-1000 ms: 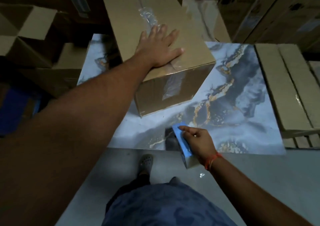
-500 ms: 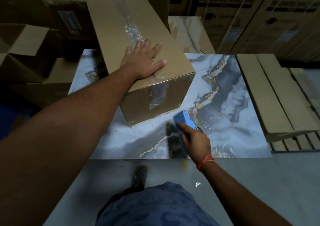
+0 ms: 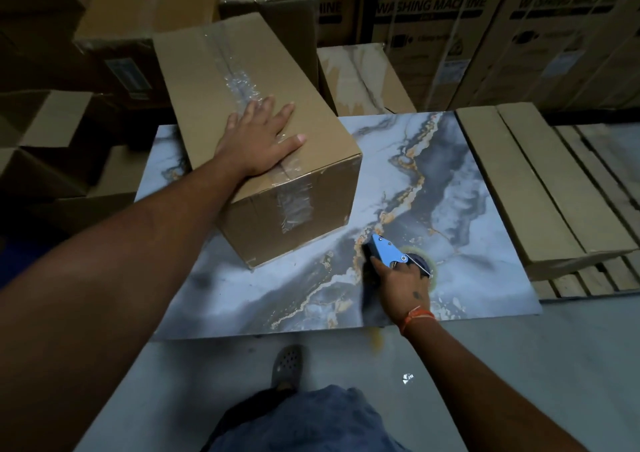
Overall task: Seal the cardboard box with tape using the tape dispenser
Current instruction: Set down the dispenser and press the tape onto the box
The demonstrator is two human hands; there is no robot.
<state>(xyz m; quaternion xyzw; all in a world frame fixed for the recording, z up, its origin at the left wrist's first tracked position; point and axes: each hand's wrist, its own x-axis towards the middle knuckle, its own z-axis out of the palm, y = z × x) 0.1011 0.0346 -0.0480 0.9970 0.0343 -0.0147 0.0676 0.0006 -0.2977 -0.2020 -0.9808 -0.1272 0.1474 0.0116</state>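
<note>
1. The cardboard box (image 3: 256, 133) sits on the far left part of a marble-patterned tabletop (image 3: 467, 216), lying at an angle, with one near corner pointing toward the person.
2. A strip of clear tape (image 3: 239, 81) already runs along the centre seam of the box's top and folds down over the near end face, where it looks wrinkled. Whether it reaches over the far end cannot be told from this view.
3. The left hand (image 3: 261, 140) lies flat on the box top near the near edge, fingers straight and slightly spread, palm pressing on the taped seam. It appears to be steadying the box or smoothing the tape down.
4. The right hand (image 3: 403, 280) grips the blue tape dispenser (image 3: 389, 252), fingers curled round its handle. The dispenser is low over the tabletop, just clear of the box's near right corner and apart from it; whether it rests on the surface is unclear.
5. Judging from this, the main seam looks largely sealed. What may remain is rubbing the wrinkled tape flat and perhaps adding further strips, since no tape shows across the side edges.
6. Stacked cartons (image 3: 450, 29), some printed "WASHING MACHINE", stand behind the tabletop, and flat cardboard packs (image 3: 526, 181) lie to its right.
</note>
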